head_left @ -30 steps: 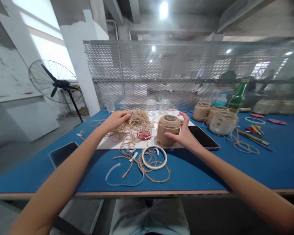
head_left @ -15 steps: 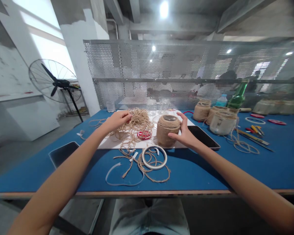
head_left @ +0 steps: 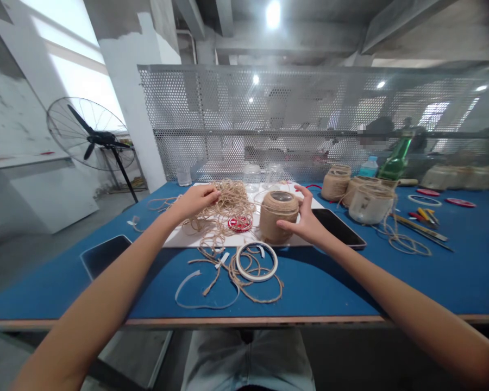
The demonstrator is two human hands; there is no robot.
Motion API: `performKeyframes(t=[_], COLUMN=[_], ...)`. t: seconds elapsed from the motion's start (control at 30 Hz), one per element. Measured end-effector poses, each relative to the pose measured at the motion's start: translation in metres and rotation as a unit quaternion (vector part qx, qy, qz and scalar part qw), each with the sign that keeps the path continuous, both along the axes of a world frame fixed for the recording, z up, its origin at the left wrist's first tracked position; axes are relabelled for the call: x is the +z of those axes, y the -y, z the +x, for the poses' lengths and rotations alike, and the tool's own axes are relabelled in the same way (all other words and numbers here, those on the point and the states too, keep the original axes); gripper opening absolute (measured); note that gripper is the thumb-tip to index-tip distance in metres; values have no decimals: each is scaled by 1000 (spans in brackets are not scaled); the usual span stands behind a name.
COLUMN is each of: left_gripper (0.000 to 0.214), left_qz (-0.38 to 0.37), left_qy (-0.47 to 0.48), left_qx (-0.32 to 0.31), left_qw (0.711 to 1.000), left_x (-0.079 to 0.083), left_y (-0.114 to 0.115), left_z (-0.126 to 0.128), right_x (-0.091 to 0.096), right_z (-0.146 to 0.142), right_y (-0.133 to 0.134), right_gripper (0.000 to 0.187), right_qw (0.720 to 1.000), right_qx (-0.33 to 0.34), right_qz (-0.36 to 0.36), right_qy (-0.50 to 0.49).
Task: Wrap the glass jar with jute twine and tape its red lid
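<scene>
A jar wrapped in jute twine (head_left: 277, 216) stands on a white board (head_left: 179, 238) on the blue table. My right hand (head_left: 307, 220) grips the jar's right side, thumb low and fingers curled over the top edge. My left hand (head_left: 195, 200) is closed on a strand in a loose heap of jute twine (head_left: 228, 203) to the jar's left. A red round lid (head_left: 240, 224) lies between heap and jar. In front of the board lie a white tape ring (head_left: 256, 262) and twine scraps (head_left: 252, 282).
A dark phone (head_left: 337, 228) lies right of the jar, another dark tablet (head_left: 105, 255) at the left edge. Several twine-wrapped jars (head_left: 369, 201), a green bottle (head_left: 395, 160), pencils and tools (head_left: 426, 225) sit at right. A perforated metal screen (head_left: 309, 114) backs the table; a fan (head_left: 92, 138) stands left.
My right hand has closed in from hovering beside the jar to gripping its side, and the jar has shifted slightly left. My left hand stays on the twine heap.
</scene>
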State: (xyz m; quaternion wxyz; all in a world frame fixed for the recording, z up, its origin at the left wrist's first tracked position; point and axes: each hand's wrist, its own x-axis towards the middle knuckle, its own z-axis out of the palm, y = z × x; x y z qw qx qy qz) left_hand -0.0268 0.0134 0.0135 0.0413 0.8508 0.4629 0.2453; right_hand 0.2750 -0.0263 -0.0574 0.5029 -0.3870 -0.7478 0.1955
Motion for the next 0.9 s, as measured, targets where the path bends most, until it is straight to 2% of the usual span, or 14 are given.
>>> performKeyframes(t=[0.13,0.23,0.43,0.63,0.9], left_gripper=[35,35,34,34,36], left_qz=[4,8,3,3,21], left_qy=[2,4,3,4,-5], left_qx=[-5,-7,-11,-13,-37], left_qw=[1000,1000,1000,1000,999], left_x=[0,0,0,0,-5], left_y=[0,0,1,1,-4], left_z=[0,0,3,2,3], right_x=[-1,-2,-2,2,-2], right_z=[4,5,0,-5,3], right_y=[-3,-4,-3,4,-5], right_gripper=[95,93,107,102,92], right_qw=[999,998,1000,999,999], right_qx=[49,59,-9,-40,39], right_qz=[-11,-21,4,0,-13], right_qy=[-20,-24,7,21,-1])
